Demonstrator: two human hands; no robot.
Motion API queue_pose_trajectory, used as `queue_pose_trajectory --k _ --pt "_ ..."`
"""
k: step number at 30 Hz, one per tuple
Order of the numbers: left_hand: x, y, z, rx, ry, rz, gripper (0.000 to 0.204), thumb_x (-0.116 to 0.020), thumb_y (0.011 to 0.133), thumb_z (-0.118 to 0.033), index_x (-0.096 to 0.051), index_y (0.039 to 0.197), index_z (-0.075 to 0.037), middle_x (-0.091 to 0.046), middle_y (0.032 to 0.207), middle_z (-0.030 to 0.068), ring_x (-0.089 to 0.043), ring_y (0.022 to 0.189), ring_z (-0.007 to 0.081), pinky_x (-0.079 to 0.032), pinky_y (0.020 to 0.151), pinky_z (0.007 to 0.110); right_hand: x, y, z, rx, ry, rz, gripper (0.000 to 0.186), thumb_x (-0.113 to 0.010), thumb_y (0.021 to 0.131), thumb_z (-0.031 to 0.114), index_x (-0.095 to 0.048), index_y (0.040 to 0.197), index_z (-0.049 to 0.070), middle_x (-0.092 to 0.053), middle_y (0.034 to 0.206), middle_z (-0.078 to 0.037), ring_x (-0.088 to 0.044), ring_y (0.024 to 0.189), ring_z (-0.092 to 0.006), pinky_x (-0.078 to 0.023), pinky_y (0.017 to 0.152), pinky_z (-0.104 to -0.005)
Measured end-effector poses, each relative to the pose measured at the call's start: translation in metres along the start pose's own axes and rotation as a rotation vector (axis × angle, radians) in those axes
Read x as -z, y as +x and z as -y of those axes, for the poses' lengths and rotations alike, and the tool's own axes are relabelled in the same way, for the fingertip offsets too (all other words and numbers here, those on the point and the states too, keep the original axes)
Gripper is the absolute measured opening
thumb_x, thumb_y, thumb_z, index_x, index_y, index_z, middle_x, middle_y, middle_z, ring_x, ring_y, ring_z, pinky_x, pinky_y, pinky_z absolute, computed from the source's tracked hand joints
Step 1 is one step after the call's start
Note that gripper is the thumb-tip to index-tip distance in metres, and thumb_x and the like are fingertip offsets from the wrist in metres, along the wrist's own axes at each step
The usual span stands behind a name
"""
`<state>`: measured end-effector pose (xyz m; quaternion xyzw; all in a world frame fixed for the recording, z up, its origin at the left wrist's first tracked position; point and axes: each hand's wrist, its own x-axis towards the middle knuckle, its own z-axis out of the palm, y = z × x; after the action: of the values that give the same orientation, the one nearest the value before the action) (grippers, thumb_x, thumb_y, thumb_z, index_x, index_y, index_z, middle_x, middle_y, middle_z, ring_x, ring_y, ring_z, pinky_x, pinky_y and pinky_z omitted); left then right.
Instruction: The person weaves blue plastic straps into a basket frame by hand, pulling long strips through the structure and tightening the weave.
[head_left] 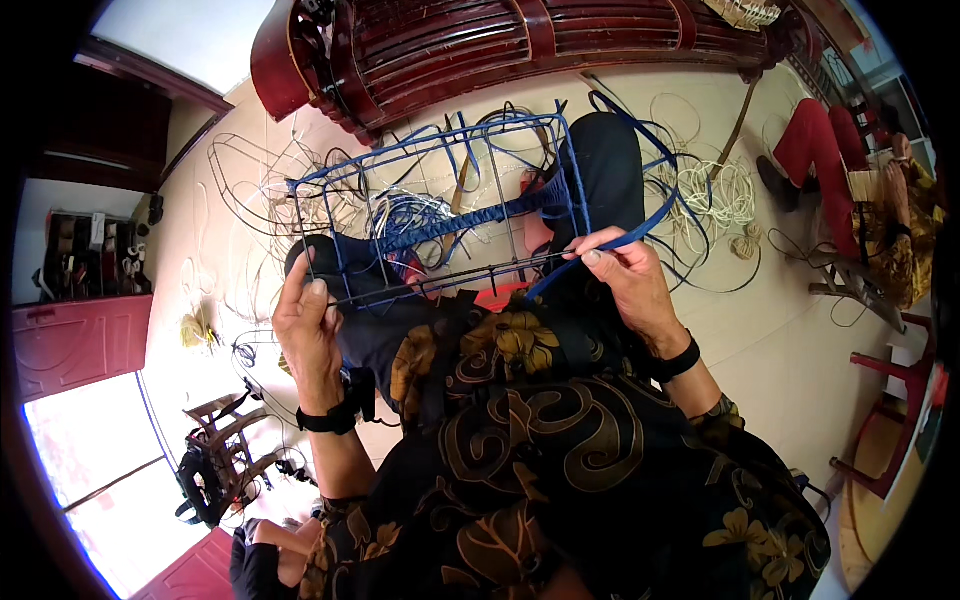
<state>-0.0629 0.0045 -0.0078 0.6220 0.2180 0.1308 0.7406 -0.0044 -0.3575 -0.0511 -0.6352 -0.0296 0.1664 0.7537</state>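
A box-shaped wire basket frame (pixel 480 217) rests over my lap, its thin dark rods partly wrapped in blue strip. A thick blue wrapped band runs across its middle. My left hand (pixel 306 325) grips the frame's near left corner, thumb and fingers closed on the rod. At the near right corner, my right hand (pixel 635 290) pinches the rod together with a flat blue strip (pixel 655 218). This strip passes by the fingers and loops away to the right. The near rod between my hands is bare and dark.
Tangled pale strips (pixel 715 195) and dark strips lie on the tiled floor around my legs. A dark red wooden bench (pixel 450 60) stands ahead. Another person in red trousers (pixel 815 150) sits at right. A small wooden chair (pixel 225 440) stands at left, near a shoe rack (pixel 90 255).
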Motion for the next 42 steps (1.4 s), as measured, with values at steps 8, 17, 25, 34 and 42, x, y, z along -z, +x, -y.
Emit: queue_pose_trajectory --k 8,17,25,34,42 --pt "0.005 -0.002 0.007 0.003 0.040 -0.058 0.046 -0.059 0.093 -0.004 -0.049 0.137 0.004 -0.047 0.067 -0.0026 -0.039 0.053 0.0038 -0.029 0.047 0.018 -0.007 0.002 0.001 -0.005 0.014 0.052 0.012 -0.061 0.095 0.010 -0.066 0.101 0.002 -0.065 0.099 -0.002 -0.057 0.091 -0.0068 -0.044 0.083 -0.0210" --pt "-0.004 -0.002 0.000 0.064 0.052 -0.094 0.043 -0.059 0.092 -0.004 -0.053 0.134 0.002 -0.049 0.067 -0.0023 -0.040 0.053 0.0035 -0.031 0.048 0.017 -0.010 0.001 0.009 -0.021 0.085 -0.009 0.012 -0.062 0.094 0.008 -0.067 0.103 0.002 -0.066 0.102 -0.004 -0.058 0.093 -0.0083 -0.044 0.086 -0.0221" --pt "-0.012 0.036 0.006 0.000 0.185 -0.178 0.036 -0.057 0.094 -0.005 -0.059 0.129 -0.002 -0.054 0.071 -0.0032 -0.042 0.056 0.0025 -0.030 0.049 0.016 -0.007 0.028 0.018 0.021 0.050 -0.027 0.009 -0.064 0.091 0.005 -0.068 0.099 0.001 -0.066 0.110 -0.009 -0.059 0.106 -0.0164 -0.044 0.096 -0.0293" --pt "-0.045 0.022 -0.009 -0.553 1.001 -0.370 0.038 -0.061 0.084 0.000 -0.061 0.122 0.000 -0.062 0.115 0.0148 -0.056 0.107 0.0269 -0.043 0.093 0.036 0.024 0.047 0.058 0.158 -0.113 -0.165 0.011 -0.067 0.090 0.008 -0.069 0.098 0.002 -0.066 0.087 -0.001 -0.051 0.072 -0.0050 -0.042 0.067 -0.0197" --pt "-0.133 0.009 -0.029 -0.781 0.897 0.446 0.024 -0.069 0.074 0.004 -0.067 0.097 0.000 -0.063 0.108 0.0151 -0.057 0.109 0.0344 -0.044 0.095 0.042 0.015 0.076 0.080 0.472 -0.607 0.031 0.011 -0.062 0.088 0.004 -0.069 0.096 0.001 -0.068 0.081 -0.008 -0.064 0.067 -0.0140 -0.047 0.060 -0.0261"
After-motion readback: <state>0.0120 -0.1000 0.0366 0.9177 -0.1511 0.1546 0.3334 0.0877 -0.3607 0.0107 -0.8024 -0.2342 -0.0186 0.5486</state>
